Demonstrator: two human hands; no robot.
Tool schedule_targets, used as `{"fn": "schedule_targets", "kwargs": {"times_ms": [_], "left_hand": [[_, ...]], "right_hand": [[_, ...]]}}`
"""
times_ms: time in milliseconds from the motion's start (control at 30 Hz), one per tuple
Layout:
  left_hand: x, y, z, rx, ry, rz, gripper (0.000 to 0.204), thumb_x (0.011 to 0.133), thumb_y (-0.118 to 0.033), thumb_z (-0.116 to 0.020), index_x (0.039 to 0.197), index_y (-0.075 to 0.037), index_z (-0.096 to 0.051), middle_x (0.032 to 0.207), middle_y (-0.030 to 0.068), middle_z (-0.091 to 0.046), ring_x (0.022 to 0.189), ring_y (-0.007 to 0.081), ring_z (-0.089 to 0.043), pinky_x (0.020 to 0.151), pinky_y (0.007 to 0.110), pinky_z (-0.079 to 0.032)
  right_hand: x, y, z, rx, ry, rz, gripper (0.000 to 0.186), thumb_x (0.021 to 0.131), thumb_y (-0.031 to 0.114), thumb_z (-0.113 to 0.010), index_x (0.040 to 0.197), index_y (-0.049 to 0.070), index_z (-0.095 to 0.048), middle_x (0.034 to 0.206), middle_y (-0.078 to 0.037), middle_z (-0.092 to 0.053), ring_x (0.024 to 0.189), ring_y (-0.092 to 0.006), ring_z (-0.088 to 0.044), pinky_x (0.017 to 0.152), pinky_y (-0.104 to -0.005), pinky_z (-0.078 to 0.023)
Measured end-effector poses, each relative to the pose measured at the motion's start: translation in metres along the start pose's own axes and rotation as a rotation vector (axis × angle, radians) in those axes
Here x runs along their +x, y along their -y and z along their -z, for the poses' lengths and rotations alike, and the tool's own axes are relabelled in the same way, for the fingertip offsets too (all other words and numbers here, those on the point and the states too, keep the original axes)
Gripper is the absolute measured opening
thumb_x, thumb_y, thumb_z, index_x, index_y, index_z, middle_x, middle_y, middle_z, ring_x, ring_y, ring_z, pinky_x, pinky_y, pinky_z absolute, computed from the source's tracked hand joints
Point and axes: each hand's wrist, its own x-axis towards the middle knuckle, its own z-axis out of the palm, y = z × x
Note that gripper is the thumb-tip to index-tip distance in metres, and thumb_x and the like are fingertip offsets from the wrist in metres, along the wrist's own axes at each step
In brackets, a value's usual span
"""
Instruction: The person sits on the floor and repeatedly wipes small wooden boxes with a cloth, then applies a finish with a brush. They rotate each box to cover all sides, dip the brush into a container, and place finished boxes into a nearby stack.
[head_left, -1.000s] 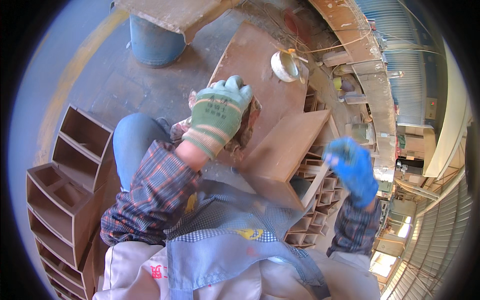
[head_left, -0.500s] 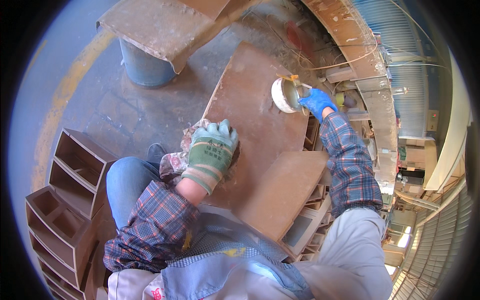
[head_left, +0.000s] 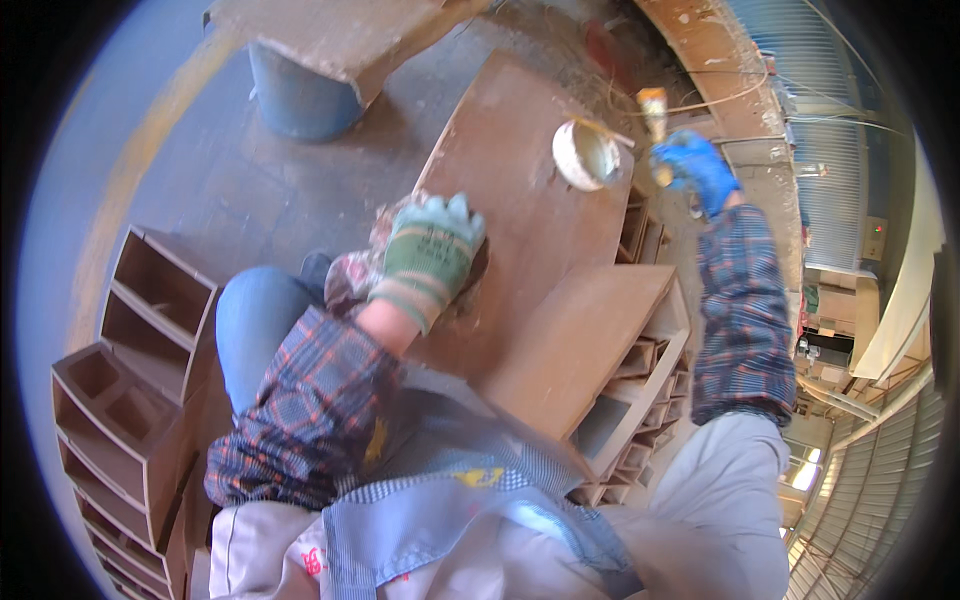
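Note:
My left hand (head_left: 432, 245), in a grey-green work glove, rests on the brown board with its fingers curled over a bunched flowered rag (head_left: 352, 278). To the right, past the board's edge, my right hand (head_left: 700, 170) in a blue glove is closed on a paintbrush (head_left: 655, 118). The brush's orange-yellow end points up and away from me. On the far right part of the board (head_left: 520, 150) stands a small white pot (head_left: 568, 158), smeared on the outside, with a pale content. A thin stick (head_left: 612, 133) lies across its rim.
Brown compartmented boxes (head_left: 125, 400) are stacked at the left. A second board piece (head_left: 590, 345) lies over more compartmented pieces (head_left: 640, 410) at the right. Beyond stands a blue drum (head_left: 300, 95) under a covered slab (head_left: 330, 35). A curved worn wooden edge (head_left: 715, 60) runs along the right.
My right hand has moved right, away from the pot, and the paintbrush is now clear of it. The left hand stays on the rag. The whole view has shifted slightly.

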Motion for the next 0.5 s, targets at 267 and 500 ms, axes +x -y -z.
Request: {"fn": "schedule_targets", "kwargs": {"times_ms": [267, 500], "left_hand": [[-0.003, 0.027, 0.021, -0.165, -0.119, 0.171, 0.017, 0.090, -0.018, -0.066, 0.106, -0.019, -0.070, 0.114, 0.0052, -0.066, 0.102, 0.0284, -0.068, 0.085, 0.042, -0.057], [-0.021, 0.064, 0.041, -0.298, -0.359, 0.258, 0.026, 0.090, -0.017, -0.069, 0.115, -0.018, -0.071, 0.119, 0.0083, -0.066, 0.107, 0.0333, -0.067, 0.091, 0.043, -0.056]], "right_hand": [[-0.173, 0.112, -0.044, -0.325, 0.351, 0.469, 0.027, 0.091, 0.025, -0.072, 0.106, 0.002, -0.073, 0.099, -0.006, -0.070, 0.082, -0.0174, -0.067, 0.077, -0.0347, -0.055], [-0.182, 0.123, -0.167, -0.577, 0.879, 0.409, 0.030, 0.088, 0.026, -0.072, 0.102, 0.000, -0.073, 0.085, -0.010, -0.071, 0.080, -0.0212, -0.068, 0.074, -0.0351, -0.054]]}}
